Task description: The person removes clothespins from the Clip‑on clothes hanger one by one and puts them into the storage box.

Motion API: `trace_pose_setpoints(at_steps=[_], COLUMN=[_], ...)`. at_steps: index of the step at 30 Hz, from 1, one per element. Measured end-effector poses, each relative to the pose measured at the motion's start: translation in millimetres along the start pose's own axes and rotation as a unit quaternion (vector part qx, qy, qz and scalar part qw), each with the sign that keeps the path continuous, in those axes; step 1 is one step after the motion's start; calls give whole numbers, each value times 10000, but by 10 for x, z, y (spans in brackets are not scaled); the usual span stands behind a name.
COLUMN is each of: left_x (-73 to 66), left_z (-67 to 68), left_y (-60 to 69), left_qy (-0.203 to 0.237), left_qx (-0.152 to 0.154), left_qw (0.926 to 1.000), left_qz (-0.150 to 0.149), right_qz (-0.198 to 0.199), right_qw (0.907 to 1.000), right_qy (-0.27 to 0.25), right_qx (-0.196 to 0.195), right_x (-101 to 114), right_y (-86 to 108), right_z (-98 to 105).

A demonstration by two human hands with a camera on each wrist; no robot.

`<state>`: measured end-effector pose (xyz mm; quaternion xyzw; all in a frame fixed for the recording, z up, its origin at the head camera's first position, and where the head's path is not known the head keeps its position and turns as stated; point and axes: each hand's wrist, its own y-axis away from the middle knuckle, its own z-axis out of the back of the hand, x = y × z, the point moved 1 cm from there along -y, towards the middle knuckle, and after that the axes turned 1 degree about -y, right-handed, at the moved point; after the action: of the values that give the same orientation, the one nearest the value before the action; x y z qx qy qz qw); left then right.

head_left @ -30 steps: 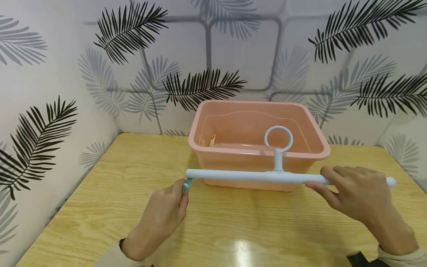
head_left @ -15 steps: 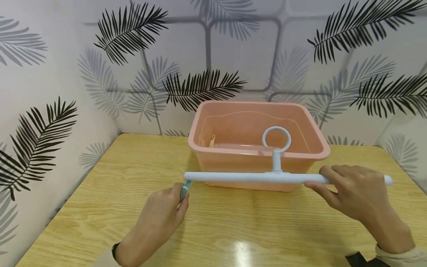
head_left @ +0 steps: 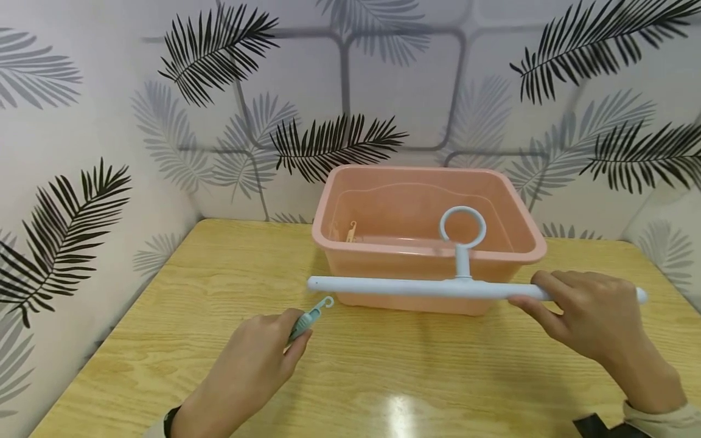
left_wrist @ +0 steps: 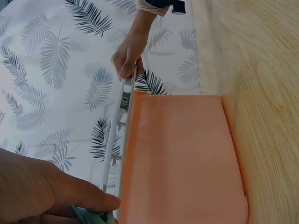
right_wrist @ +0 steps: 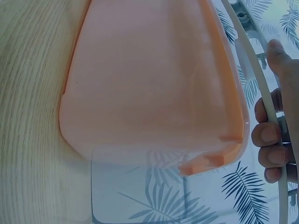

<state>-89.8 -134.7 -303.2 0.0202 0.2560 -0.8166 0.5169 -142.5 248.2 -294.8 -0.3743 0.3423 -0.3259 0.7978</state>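
My right hand (head_left: 588,319) grips a light blue hanger (head_left: 394,286), a long bar with a ring-shaped hook, near its right end. The bar is level above the table, in front of the pink tub (head_left: 405,271). My left hand (head_left: 249,359) pinches a teal clothes peg (head_left: 304,324) whose small hook points up and right, just below the bar's left end and apart from it. In the left wrist view that peg (left_wrist: 91,215) is partly hidden by my thumb and fingers. The right wrist view has my right hand's fingers (right_wrist: 268,135) curled round the hanger frame.
The tub stands on a wooden table (head_left: 208,267) by the wall with leaf-pattern covering (head_left: 405,79). A beige peg (head_left: 351,232) shows inside the tub's left part; the rest of the tub's floor is partly hidden by its front wall.
My left hand and the teal peg have moved down and away from the hanger's left end, so the peg's hook now shows. The hanger and right hand stay almost where they were.
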Motion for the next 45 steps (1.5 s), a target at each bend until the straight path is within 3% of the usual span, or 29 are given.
trace_pose_setpoints(at_steps=[10, 19, 23, 28, 36, 45], left_x=[-68, -83, -52, -33, 72, 74], left_z=[55, 213, 310, 412, 559, 591], left_y=[-27, -183, -258, -389, -692, -938], left_qy=[327, 397, 224, 112, 168, 147], left_qx=[-326, -628, -798, -855, -876, -732], left_qw=[9983, 9950, 9934, 9911, 9909, 9895], left_qz=[-344, -662, -796, -1011, -1012, -1238], right_qz=[-53, -69, -122, -110, -73, -152], right_qw=[10000, 9999, 9998, 9997, 9998, 9997], right_qy=[1, -85, -170, -226, -186, -194], right_qx=[75, 56, 58, 55, 49, 70], right_x=[-17, -2, 10, 13, 5, 7], right_y=[26, 49, 57, 54, 57, 72], right_z=[-4, -42, -36, -28, -19, -11])
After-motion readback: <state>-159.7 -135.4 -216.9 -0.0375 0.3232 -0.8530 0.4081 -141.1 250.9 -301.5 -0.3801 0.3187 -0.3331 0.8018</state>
